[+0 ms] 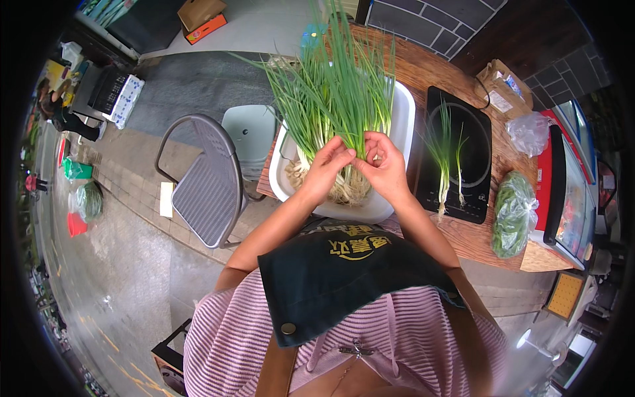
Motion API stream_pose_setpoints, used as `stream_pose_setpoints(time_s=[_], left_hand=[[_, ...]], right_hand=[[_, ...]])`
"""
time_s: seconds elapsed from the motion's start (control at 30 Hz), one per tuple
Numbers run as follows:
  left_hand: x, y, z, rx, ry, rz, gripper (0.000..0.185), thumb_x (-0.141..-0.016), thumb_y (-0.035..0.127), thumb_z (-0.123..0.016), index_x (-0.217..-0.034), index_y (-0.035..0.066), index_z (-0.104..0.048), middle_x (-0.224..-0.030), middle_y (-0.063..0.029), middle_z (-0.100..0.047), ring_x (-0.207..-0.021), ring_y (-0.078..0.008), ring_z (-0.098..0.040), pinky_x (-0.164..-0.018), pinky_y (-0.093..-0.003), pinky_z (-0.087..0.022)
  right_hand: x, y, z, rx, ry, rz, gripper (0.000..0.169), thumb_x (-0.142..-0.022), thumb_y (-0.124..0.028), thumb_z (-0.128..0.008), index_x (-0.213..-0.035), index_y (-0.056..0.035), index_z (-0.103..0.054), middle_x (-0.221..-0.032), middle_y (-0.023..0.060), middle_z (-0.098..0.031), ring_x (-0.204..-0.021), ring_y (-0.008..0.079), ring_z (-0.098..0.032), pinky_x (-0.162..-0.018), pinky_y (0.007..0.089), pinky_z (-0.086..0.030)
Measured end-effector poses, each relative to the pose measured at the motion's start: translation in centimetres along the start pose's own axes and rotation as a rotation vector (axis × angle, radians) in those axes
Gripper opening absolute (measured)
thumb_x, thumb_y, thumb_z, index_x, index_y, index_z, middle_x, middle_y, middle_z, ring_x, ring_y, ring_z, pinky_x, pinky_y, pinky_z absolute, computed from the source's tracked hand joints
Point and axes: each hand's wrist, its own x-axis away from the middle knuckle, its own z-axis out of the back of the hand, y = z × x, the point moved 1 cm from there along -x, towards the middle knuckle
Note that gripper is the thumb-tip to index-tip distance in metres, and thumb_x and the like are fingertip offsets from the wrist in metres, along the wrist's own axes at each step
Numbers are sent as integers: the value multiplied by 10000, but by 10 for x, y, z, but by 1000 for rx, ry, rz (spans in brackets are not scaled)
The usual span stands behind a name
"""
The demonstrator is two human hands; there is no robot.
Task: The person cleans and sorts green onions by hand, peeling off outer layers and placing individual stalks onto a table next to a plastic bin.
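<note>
A large heap of spring onions, roots towards me and green tops pointing away, fills a white plastic basin. My left hand grips stems near the pale lower part of the bunch. Close beside it, my right hand pinches the same stems between thumb and curled fingers. Tangled roots hang below both hands inside the basin. To the right, a few separate spring onions lie on a black induction cooker.
The basin stands on a wooden table. A bag of green vegetables, a crumpled plastic bag and a cardboard box are at the right, by a red-sided display cooler. Left are a grey chair and stacked stools.
</note>
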Motion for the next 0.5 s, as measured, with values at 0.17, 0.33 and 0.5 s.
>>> stream_pose_setpoints(time_s=[0.17,0.33,0.5], left_hand=[[1,1,8,136,64,133,446,-848,147,-475,-1273,47,-379,-1117,-61,-509,-1007,-180,-514,-868,-340,-413],[5,9,0,137,-106,239,434,-870,154,-470,-1273,28,-374,-1152,-88,-501,-860,-185,-582,-746,-309,-475],[0,-5,7,-58,-199,165,311,-913,160,-451,-1186,12,-463,-1078,-88,-562,-826,-148,-589,-669,-255,-486]], right_hand=[[-2,1,-1,-305,14,-105,404,-749,39,-627,-1104,10,-438,-833,45,-548,-684,71,-509,-598,204,-450],[-4,-6,0,-479,-29,-236,394,-776,34,-600,-1116,3,-403,-875,69,-568,-717,89,-526,-612,212,-470],[-13,6,1,-142,12,-1,310,-766,3,-628,-1031,6,-466,-864,66,-570,-721,79,-524,-543,217,-496]])
